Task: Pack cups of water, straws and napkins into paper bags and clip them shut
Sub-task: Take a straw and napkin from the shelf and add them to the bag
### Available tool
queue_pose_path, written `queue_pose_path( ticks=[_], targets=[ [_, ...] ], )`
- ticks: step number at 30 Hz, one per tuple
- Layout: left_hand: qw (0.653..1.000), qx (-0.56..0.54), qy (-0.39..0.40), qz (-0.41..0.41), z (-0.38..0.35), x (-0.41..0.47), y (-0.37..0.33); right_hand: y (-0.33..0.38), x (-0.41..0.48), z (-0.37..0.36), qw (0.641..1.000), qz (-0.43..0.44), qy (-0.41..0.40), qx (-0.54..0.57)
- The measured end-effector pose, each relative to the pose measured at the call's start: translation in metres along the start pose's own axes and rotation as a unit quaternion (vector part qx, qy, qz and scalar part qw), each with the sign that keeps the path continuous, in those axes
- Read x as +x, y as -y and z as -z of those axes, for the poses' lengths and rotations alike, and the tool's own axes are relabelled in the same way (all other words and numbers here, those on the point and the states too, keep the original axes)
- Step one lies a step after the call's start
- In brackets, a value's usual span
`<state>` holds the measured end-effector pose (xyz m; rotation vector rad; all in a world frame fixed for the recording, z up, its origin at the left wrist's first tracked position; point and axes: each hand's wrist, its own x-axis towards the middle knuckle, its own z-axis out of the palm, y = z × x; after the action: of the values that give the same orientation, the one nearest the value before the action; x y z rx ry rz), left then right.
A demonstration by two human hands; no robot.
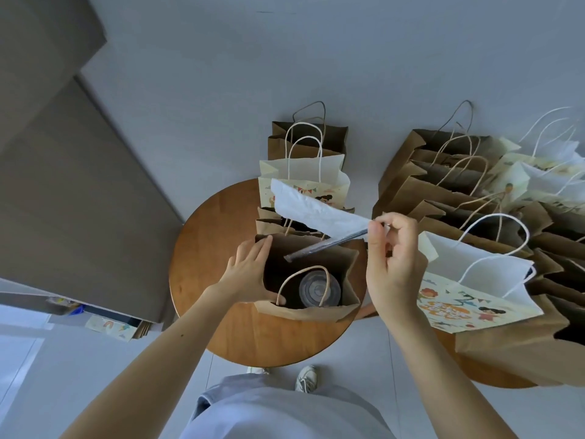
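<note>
Cup (319, 290) sat lidded at the bottom of the brown bag (316, 313) on the round table (215, 236). Left hand (250, 274) was spread against the bag's left wall, likely bracing the mouth open. Right hand (392, 251) pinched straw (326, 245) and napkin (319, 210) together above the mouth, straw tip angled in, probably for one drop.

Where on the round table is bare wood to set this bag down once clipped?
Bare wood lies left of the open brown bag, to the round table's left rim, and along its near edge. Standing bags crowd its back; a heap of bags covers the neighbouring table. The right hand holds straw and napkin above the bag.
</note>
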<state>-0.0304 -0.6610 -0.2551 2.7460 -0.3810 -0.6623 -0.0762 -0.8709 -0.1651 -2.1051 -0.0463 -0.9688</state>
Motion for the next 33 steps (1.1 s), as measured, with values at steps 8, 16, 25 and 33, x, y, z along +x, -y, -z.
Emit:
queue_pose_path(
  ticks=[8,16,25,33],
  targets=[
    [0.997,-0.069,-0.001,0.033,-0.001,-0.003,0.001,-0.039,-0.030,-0.015,0.960,-0.041,0.267,-0.075],
    [0.996,-0.082,0.003,0.017,-0.001,-0.005,0.002,-0.051,-0.038,-0.065,0.863,-0.235,0.447,0.005],
    [0.997,-0.078,0.004,0.014,-0.004,-0.003,0.007,-0.057,-0.038,-0.061,0.799,-0.289,0.527,0.017],
    [0.997,-0.071,-0.022,-0.002,-0.004,-0.004,0.003,-0.052,-0.026,-0.036,0.811,-0.244,0.532,0.004]
  ],
)
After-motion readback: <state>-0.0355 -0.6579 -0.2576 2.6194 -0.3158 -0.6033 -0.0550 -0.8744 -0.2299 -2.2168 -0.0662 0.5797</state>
